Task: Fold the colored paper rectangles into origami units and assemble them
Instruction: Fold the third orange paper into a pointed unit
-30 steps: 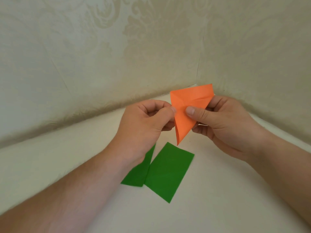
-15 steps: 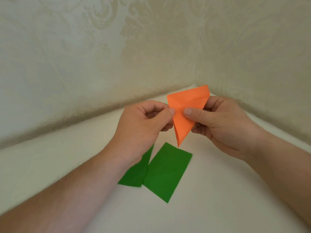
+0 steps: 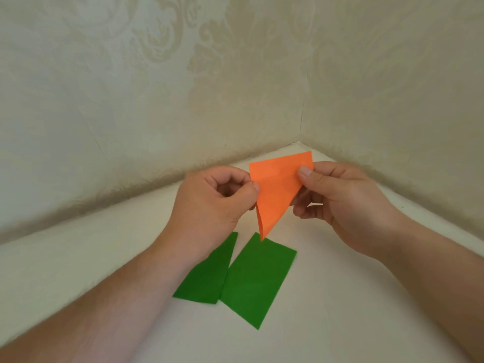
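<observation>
An orange paper (image 3: 277, 195), folded to a downward-pointing triangle, hangs in the air above the white table (image 3: 340, 310). My left hand (image 3: 217, 203) pinches its left edge between thumb and forefinger. My right hand (image 3: 343, 203) pinches its upper right corner, thumb on the front. Two green paper rectangles lie flat on the table below: one (image 3: 258, 280) under the orange tip, the other (image 3: 209, 276) to its left, partly hidden by my left wrist.
Two patterned cream walls (image 3: 157, 100) meet in a corner (image 3: 301, 127) just behind the hands and close off the table at the back and right.
My right thumb has slid from the middle of the orange paper up to its upper right corner. The paper has flattened and turned slightly. The green rectangles have not moved.
</observation>
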A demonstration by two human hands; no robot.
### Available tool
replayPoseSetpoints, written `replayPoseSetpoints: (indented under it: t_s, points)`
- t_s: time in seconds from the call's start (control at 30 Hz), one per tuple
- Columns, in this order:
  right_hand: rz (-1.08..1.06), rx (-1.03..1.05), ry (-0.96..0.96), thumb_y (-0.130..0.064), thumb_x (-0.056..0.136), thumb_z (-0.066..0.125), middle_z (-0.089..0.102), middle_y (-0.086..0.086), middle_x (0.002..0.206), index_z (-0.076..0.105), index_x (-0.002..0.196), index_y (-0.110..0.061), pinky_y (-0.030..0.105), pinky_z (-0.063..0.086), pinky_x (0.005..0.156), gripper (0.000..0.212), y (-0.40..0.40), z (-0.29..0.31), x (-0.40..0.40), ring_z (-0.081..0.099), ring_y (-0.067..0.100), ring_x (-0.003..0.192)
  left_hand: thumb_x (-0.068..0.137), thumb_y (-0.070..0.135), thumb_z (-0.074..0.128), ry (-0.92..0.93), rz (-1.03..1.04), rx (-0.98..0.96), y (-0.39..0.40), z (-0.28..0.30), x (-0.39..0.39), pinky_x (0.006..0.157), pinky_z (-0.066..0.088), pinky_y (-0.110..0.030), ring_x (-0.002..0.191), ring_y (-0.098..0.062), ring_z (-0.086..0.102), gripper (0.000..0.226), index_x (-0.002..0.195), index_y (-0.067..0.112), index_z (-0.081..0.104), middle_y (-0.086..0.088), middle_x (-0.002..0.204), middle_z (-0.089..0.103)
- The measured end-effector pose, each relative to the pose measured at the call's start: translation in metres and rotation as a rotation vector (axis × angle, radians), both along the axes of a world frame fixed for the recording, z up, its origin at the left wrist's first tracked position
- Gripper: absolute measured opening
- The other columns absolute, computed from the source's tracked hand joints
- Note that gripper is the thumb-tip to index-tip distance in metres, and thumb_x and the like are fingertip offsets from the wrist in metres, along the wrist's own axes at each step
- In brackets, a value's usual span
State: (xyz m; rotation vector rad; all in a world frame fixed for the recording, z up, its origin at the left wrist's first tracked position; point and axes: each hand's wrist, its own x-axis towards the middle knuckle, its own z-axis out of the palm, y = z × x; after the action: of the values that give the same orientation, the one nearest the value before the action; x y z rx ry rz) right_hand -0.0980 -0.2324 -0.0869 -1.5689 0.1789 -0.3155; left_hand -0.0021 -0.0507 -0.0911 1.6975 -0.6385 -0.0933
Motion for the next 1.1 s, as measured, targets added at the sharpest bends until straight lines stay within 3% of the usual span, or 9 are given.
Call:
replayPoseSetpoints:
  t_s: [0.1,0.2,0.33,0.47,0.57,0.77,0.9,1.0,1.1]
  points:
    - [0.000,0.039,0.006,-0.040,0.097,0.056,0.068,0.010,0.076,0.074,0.069,-0.021,0.039,0.050,0.070,0.038,0.001,0.001,0.001,0.059,0.025,0.066,0.090,0.010,0.076,0.036,-0.033,-0.027,-0.001,-0.001,0.001,0.087,0.060,-0.057,0.080,-0.033,0.076,0.015,0.079,0.021,0.077,-0.007,0.080,0.078]
    - [0.029,0.052,0.008,-0.049,0.092,0.063,0.069,0.006,0.079,0.074,0.072,-0.022,0.039,0.051,0.071,0.036,0.002,0.002,0.000,0.060,0.023,0.068,0.090,0.007,0.074,0.095,-0.056,-0.092,-0.002,0.000,0.001,0.084,0.062,-0.045,0.073,-0.024,0.073,0.019,0.076,0.019,0.078,-0.011,0.080,0.077]
    - [0.106,-0.053,0.074,-0.038,0.079,0.072,0.077,0.005,0.090,0.080,0.090,-0.018,0.039,0.053,0.077,0.024,0.011,-0.003,-0.001,0.063,0.015,0.070,0.094,0.010,0.071,0.210,-0.121,-0.151,-0.004,-0.001,-0.001,0.092,0.057,-0.053,0.079,-0.025,0.068,0.008,0.089,0.008,0.078,-0.019,0.090,0.075]
    - [0.115,-0.068,0.100,-0.033,0.087,0.070,0.077,0.008,0.093,0.079,0.098,-0.009,0.038,0.054,0.078,0.028,0.014,-0.005,0.000,0.064,0.014,0.070,0.092,0.012,0.072,0.243,-0.103,-0.173,-0.005,0.000,-0.003,0.093,0.056,-0.049,0.078,-0.019,0.067,0.009,0.088,0.009,0.079,-0.018,0.089,0.075]
    - [0.105,-0.061,0.096,-0.028,0.093,0.068,0.076,0.005,0.089,0.079,0.095,-0.011,0.036,0.054,0.077,0.021,0.015,-0.005,0.001,0.063,0.014,0.069,0.091,0.012,0.072,0.274,-0.081,-0.198,-0.006,0.001,-0.005,0.091,0.057,-0.047,0.078,-0.020,0.069,0.011,0.084,0.014,0.080,-0.015,0.086,0.076]
    - [0.129,-0.092,0.111,-0.036,0.082,0.074,0.071,0.004,0.076,0.077,0.075,-0.016,0.037,0.055,0.076,0.021,0.018,-0.006,0.002,0.064,0.016,0.069,0.093,0.009,0.070,0.375,-0.040,-0.274,-0.008,0.002,-0.002,0.084,0.060,-0.039,0.075,-0.022,0.070,0.017,0.078,0.013,0.078,-0.013,0.081,0.074]
    - [0.109,-0.137,0.114,-0.025,0.093,0.071,0.072,0.005,0.073,0.076,0.076,-0.012,0.037,0.056,0.074,0.022,0.019,-0.007,0.002,0.066,0.016,0.067,0.093,0.011,0.071,0.390,-0.032,-0.262,-0.008,0.001,-0.002,0.083,0.059,-0.037,0.076,-0.022,0.070,0.015,0.080,0.012,0.077,-0.013,0.081,0.074]
    - [0.130,-0.134,0.104,-0.034,0.088,0.072,0.074,0.007,0.080,0.076,0.077,-0.014,0.036,0.056,0.074,0.023,0.021,-0.006,0.001,0.066,0.017,0.069,0.093,0.012,0.071,0.407,-0.024,-0.268,-0.009,0.001,-0.002,0.085,0.059,-0.039,0.078,-0.022,0.069,0.014,0.081,0.012,0.077,-0.013,0.083,0.074]
    - [0.157,-0.128,0.100,-0.030,0.090,0.070,0.074,0.008,0.081,0.074,0.081,-0.006,0.033,0.057,0.072,0.026,0.023,-0.006,0.000,0.065,0.017,0.068,0.093,0.012,0.071,0.419,-0.015,-0.280,-0.009,0.002,-0.002,0.081,0.059,-0.035,0.076,-0.021,0.068,0.015,0.080,0.013,0.077,-0.011,0.080,0.073]
